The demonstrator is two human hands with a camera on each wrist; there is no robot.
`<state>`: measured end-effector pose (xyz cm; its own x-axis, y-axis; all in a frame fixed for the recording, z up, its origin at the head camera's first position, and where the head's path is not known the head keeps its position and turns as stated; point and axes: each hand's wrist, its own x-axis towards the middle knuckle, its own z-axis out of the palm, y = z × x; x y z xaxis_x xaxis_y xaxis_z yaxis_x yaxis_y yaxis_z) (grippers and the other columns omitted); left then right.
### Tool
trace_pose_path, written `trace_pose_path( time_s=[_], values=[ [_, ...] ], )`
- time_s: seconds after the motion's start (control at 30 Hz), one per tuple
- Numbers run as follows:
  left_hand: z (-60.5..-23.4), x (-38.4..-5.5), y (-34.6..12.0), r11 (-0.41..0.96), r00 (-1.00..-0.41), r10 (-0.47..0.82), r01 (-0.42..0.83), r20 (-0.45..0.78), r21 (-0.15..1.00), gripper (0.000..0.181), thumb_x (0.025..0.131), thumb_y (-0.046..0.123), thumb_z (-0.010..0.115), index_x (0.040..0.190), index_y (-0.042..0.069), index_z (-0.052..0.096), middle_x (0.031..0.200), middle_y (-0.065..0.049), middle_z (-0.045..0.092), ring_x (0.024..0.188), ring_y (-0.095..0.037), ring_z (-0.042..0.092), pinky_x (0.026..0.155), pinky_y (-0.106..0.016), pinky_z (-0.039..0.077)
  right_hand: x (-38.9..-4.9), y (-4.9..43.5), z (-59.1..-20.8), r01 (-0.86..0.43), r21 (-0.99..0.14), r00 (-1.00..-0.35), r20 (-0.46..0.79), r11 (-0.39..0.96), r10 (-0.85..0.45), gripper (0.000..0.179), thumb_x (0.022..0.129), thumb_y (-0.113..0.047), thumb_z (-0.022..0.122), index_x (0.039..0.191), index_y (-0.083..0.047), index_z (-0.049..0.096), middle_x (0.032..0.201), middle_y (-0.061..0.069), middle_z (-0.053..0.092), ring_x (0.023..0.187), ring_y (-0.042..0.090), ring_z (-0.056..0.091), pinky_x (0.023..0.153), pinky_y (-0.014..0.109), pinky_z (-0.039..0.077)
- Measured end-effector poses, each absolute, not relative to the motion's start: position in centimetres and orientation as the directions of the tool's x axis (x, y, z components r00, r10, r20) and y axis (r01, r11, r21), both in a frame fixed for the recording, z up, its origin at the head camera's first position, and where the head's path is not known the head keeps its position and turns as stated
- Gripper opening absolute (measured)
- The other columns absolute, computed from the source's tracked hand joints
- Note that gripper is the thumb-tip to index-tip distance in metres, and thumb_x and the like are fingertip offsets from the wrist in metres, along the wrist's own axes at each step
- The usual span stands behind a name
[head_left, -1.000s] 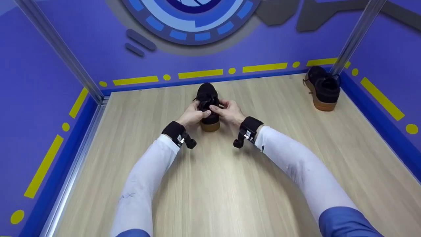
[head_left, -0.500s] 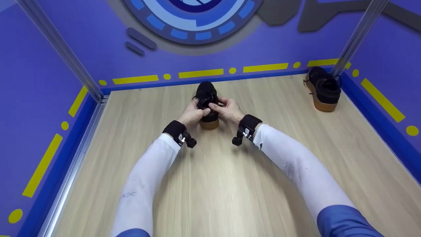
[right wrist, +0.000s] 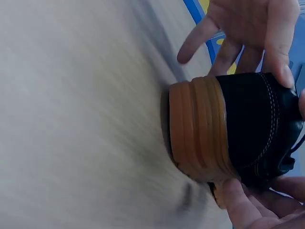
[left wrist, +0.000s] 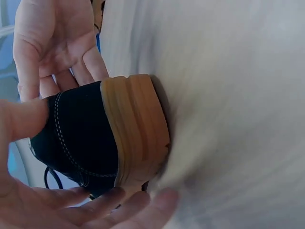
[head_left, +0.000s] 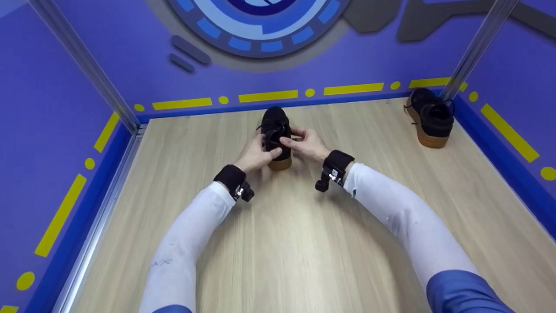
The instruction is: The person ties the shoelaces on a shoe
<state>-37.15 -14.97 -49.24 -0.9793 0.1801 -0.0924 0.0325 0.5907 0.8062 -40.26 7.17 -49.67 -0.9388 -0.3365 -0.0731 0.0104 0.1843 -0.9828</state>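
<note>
In the head view a black lace-up shoe (head_left: pixel 274 116) stands upright on the wooden tabletop, toe toward the back wall. Its tan sole (left wrist: pixel 138 129) and white-stitched heel show in the left wrist view. My left hand (head_left: pixel 254 155) holds the shoe's left side, thumb at the collar and fingers along the outside. From the right side my right hand (head_left: pixel 309 145) grips the shoe, its thumb at the opening. Low on the side, the right fingertips (right wrist: pixel 233 191) reach the sole in the right wrist view. The hands partly cover the laces and opening.
A matching black shoe (head_left: pixel 436 124) with a tan sole stands in the far right corner. Blue panels with yellow marks enclose the wooden tabletop (head_left: pixel 278 243) at the back and both sides. Metal posts (head_left: pixel 473 48) stand at the corners.
The hands have shifted slightly apart at the wrists, the left one a little toward me. The held shoe stays in about the same place, and the other shoe has not moved.
</note>
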Motion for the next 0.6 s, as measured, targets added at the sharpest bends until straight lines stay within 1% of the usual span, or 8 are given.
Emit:
trace_pose_path(
  time_s=[0.03, 0.07, 0.17, 0.2, 0.27, 0.37, 0.43, 0.6],
  values=[
    [-49.2, -36.7, -15.0, 0.610, -0.981, 0.176, 0.039, -0.088, 0.791, 0.078, 0.102, 0.047, 0.077, 0.163, 0.005, 0.051, 0.161, -0.020, 0.064, 0.154, -0.036, 0.059, 0.131, -0.048, 0.045, -40.2, 7.4, -49.6, 0.013, -0.980, -0.938, -0.080, 0.198, -0.338, 0.069, 0.107, -0.023, 0.076, 0.165, 0.005, 0.050, 0.168, 0.027, 0.056, 0.151, 0.043, 0.062, 0.117, 0.047, 0.060],
    [-47.9, -35.6, -14.5, 0.649, -0.981, 0.161, 0.026, -0.104, 0.761, 0.074, 0.103, 0.041, 0.078, 0.161, 0.003, 0.052, 0.161, -0.021, 0.064, 0.153, -0.040, 0.059, 0.131, -0.052, 0.045, -40.2, 7.7, -49.6, 0.016, -0.976, -0.938, -0.089, 0.215, -0.336, 0.072, 0.107, -0.025, 0.077, 0.166, 0.004, 0.049, 0.169, 0.025, 0.055, 0.151, 0.042, 0.063, 0.115, 0.046, 0.062],
    [-48.0, -34.7, -14.4, 0.713, -0.983, 0.159, 0.048, -0.095, 0.700, 0.070, 0.101, 0.039, 0.080, 0.157, 0.004, 0.057, 0.156, -0.020, 0.068, 0.147, -0.040, 0.064, 0.126, -0.055, 0.049, -40.2, 8.7, -49.8, 0.013, -0.963, -0.940, -0.104, 0.271, -0.324, 0.079, 0.104, -0.032, 0.081, 0.166, 0.002, 0.048, 0.171, 0.024, 0.053, 0.152, 0.040, 0.062, 0.110, 0.040, 0.063],
    [-48.0, -34.5, -14.4, 0.732, -0.983, 0.159, 0.054, -0.093, 0.679, 0.071, 0.100, 0.039, 0.080, 0.157, 0.004, 0.057, 0.155, -0.020, 0.069, 0.145, -0.040, 0.065, 0.124, -0.055, 0.051, -40.2, 9.0, -49.8, 0.011, -0.960, -0.941, -0.105, 0.281, -0.320, 0.081, 0.103, -0.033, 0.083, 0.167, 0.002, 0.048, 0.171, 0.025, 0.053, 0.152, 0.040, 0.062, 0.110, 0.042, 0.062],
    [-48.2, -34.4, -14.3, 0.761, -0.983, 0.160, 0.066, -0.089, 0.646, 0.072, 0.100, 0.039, 0.080, 0.157, 0.004, 0.057, 0.155, -0.020, 0.069, 0.145, -0.041, 0.066, 0.123, -0.056, 0.052, -40.3, 9.7, -49.8, -0.007, -0.947, -0.946, -0.097, 0.321, -0.309, 0.083, 0.101, -0.036, 0.085, 0.166, 0.001, 0.049, 0.172, 0.024, 0.052, 0.154, 0.039, 0.060, 0.114, 0.042, 0.060],
    [-48.3, -34.0, -14.3, 0.799, -0.985, 0.152, 0.073, -0.082, 0.597, 0.072, 0.099, 0.041, 0.081, 0.156, 0.003, 0.058, 0.154, -0.020, 0.070, 0.144, -0.042, 0.067, 0.122, -0.056, 0.053, -40.7, 10.7, -49.7, -0.026, -0.930, -0.956, -0.084, 0.367, -0.281, 0.086, 0.097, -0.038, 0.088, 0.165, 0.001, 0.051, 0.171, 0.026, 0.053, 0.155, 0.041, 0.058, 0.126, 0.052, 0.052],
    [-48.3, -33.8, -14.2, 0.820, -0.986, 0.146, 0.076, -0.080, 0.568, 0.072, 0.098, 0.041, 0.082, 0.155, 0.003, 0.059, 0.153, -0.020, 0.070, 0.144, -0.043, 0.067, 0.121, -0.057, 0.053, -41.0, 11.5, -49.6, -0.034, -0.912, -0.962, -0.082, 0.409, -0.261, 0.090, 0.095, -0.041, 0.090, 0.165, 0.000, 0.052, 0.171, 0.024, 0.054, 0.157, 0.041, 0.055, 0.130, 0.053, 0.048],
    [-48.2, -33.0, -14.1, 0.872, -0.988, 0.133, 0.080, -0.076, 0.483, 0.070, 0.096, 0.046, 0.084, 0.150, 0.005, 0.063, 0.149, -0.019, 0.073, 0.142, -0.048, 0.066, 0.117, -0.059, 0.055, -41.5, 13.6, -49.4, -0.025, -0.844, -0.972, -0.104, 0.535, -0.209, 0.089, 0.093, -0.044, 0.092, 0.164, -0.006, 0.055, 0.170, 0.026, 0.053, 0.160, 0.043, 0.050, 0.132, 0.055, 0.044]
  ],
)
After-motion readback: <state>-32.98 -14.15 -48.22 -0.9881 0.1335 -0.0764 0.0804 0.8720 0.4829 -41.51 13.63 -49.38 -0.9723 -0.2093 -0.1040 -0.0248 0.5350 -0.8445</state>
